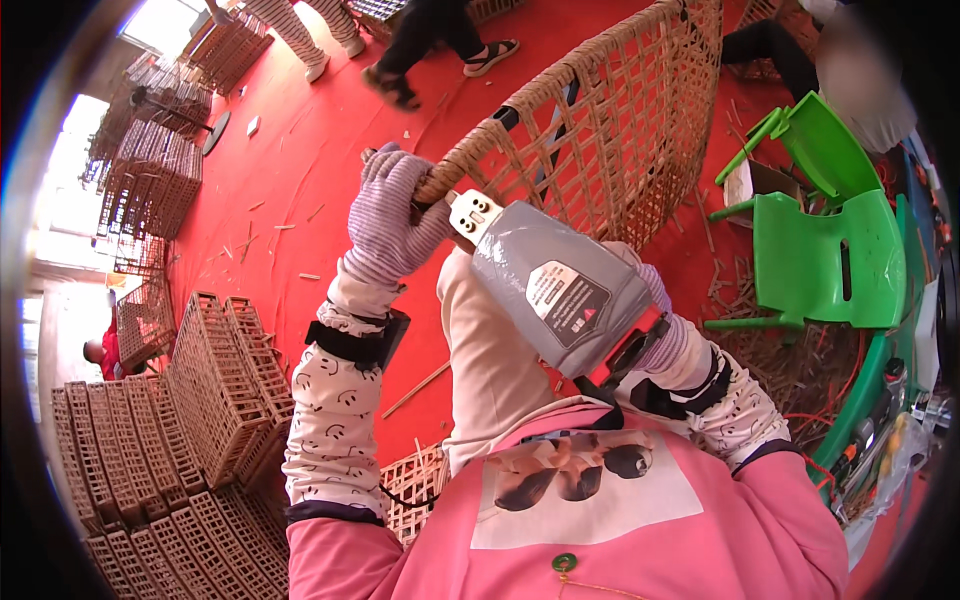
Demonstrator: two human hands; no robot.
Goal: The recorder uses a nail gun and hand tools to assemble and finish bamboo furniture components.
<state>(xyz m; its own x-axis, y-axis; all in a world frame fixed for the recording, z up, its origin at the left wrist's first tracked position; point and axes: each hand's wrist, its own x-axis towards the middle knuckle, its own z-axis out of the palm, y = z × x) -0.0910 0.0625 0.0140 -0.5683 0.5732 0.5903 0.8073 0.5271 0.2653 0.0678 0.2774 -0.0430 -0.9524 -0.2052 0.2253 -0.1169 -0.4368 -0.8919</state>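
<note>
Wicker frame (600, 120) is gripped at its rim by the gloved left hand (392, 215), beside which a grey staple gun (555, 285) is held by the right hand (655, 310).

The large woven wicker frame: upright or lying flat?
Upright but tilted: the large woven wicker frame rises off the red floor, left hand gripping its rim.

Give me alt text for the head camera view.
A person's gloved left hand grips the rim of a woven wicker frame while the gloved right hand holds a grey staple gun against it, above a red floor. Green plastic chairs stand right.
</note>
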